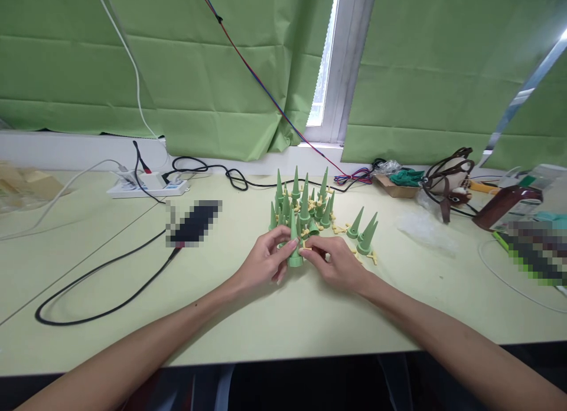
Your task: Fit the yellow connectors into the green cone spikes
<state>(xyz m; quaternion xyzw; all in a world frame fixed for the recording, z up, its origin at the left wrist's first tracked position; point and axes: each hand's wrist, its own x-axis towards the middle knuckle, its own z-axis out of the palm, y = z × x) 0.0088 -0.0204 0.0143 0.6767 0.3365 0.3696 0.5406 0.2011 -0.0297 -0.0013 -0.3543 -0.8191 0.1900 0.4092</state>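
Head view: left hand (264,256) pinches a green cone (294,233), right hand (337,261) a yellow piece (307,245).

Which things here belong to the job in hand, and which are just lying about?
Job in hand, judging by the hands:
held green cone, left hand
small yellow piece, right hand
other green cones
loose yellow pieces

Apparently just lying about:
power strip
black cable
cardboard box
dark red bottle

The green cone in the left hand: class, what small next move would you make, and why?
Probably push the yellow piece into the green cone: the left hand holds the cone upright while the right hand pinches the piece at its side.
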